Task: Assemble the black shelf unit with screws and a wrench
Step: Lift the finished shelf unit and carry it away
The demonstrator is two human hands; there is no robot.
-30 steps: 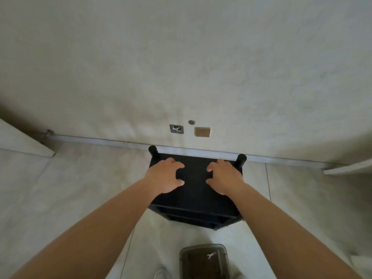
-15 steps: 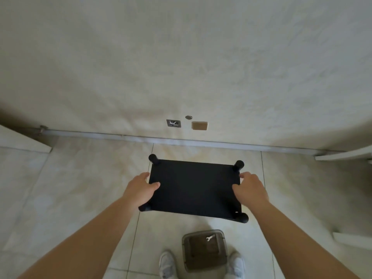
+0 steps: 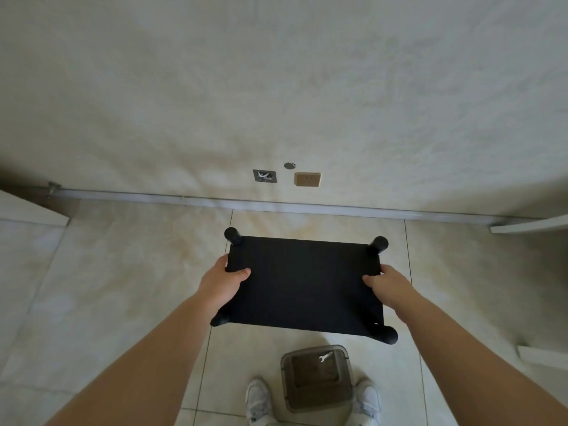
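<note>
The black shelf unit (image 3: pixel 304 284) stands on the tiled floor, seen from above as a flat black top with a round post at each corner. My left hand (image 3: pixel 222 282) grips its left edge, thumb on top and fingers under the edge. My right hand (image 3: pixel 387 285) grips its right edge the same way. A small silver wrench (image 3: pixel 325 356) lies inside a grey translucent plastic box (image 3: pixel 316 395) on the floor between my shoes. No screws are visible.
A wall runs behind the shelf with a baseboard (image 3: pixel 276 206), a beige socket (image 3: pixel 307 179) and an open junction box (image 3: pixel 264 175). White boards lie at the far left (image 3: pixel 27 210) and right (image 3: pixel 534 224). My white shoes (image 3: pixel 259 401) flank the box.
My hands left the shelf top, went to its side edges and now grip them further back. The shelf came away from the wall, and my view tilted down over it.
</note>
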